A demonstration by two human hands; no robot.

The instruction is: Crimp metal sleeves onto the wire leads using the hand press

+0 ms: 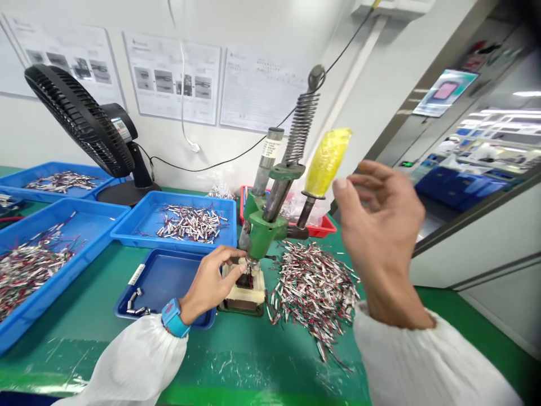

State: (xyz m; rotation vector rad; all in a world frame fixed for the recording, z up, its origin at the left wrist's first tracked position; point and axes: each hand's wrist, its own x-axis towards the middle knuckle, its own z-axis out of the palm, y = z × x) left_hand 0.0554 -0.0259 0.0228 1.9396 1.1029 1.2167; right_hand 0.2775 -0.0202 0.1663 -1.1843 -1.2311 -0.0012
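Note:
A green hand press (264, 225) with a coil spring stands on the bench, its lever ending in a yellow wrapped handle (327, 163). My left hand (215, 280) reaches to the press base (243, 296), thumb and forefinger closed in under the ram. Whatever small piece lies at those fingertips is too hidden to name. Beside the yellow handle, apart from it, my right hand (380, 217) hangs in the air with its fingers loosely curved and nothing in them. A large pile of small silvery parts with red and black wires (315, 287) lies right of the press.
Left of the press sits a dark blue tray (169, 265) with several small metal pieces. Blue bins (127, 225) of wired parts fill the left side, near a black fan (80, 118). Behind the press is a red tray (325, 228). A cable (211, 168) runs along the wall.

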